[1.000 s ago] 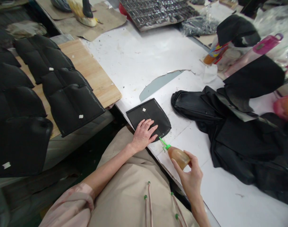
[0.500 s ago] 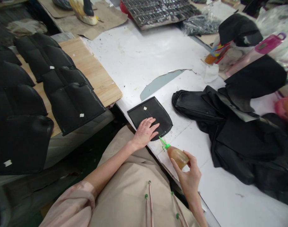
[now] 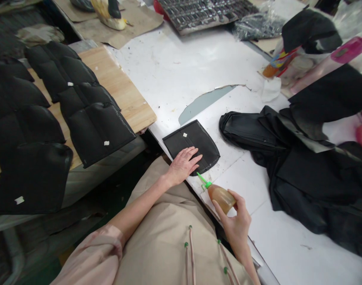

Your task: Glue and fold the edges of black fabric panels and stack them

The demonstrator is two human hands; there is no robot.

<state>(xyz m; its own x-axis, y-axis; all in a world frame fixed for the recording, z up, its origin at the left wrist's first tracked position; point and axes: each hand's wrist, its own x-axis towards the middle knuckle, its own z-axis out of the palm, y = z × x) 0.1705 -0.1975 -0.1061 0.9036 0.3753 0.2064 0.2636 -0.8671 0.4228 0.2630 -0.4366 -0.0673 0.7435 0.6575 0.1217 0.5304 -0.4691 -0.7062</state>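
Observation:
A black fabric piece (image 3: 199,140) with a small white tag lies at the near edge of the white table (image 3: 181,67). My left hand (image 3: 183,165) lies flat on its near part, fingers stretched out. My right hand (image 3: 234,221) is wrapped round a glue bottle (image 3: 220,196) filled with amber liquid. The bottle's green nozzle points at the near edge of the fabric piece, close to my left fingertips.
A heap of black fabric (image 3: 305,166) covers the table's right side. Several black pieces (image 3: 88,118) with white tags lie in rows on a wooden board (image 3: 121,91) to the left. A metal tray (image 3: 199,14), bottles and plastic bags (image 3: 288,59) stand at the back.
The nozzle has slid a little along the piece's near edge toward my left hand. The view has shifted slightly; my left hand stays flat on the piece.

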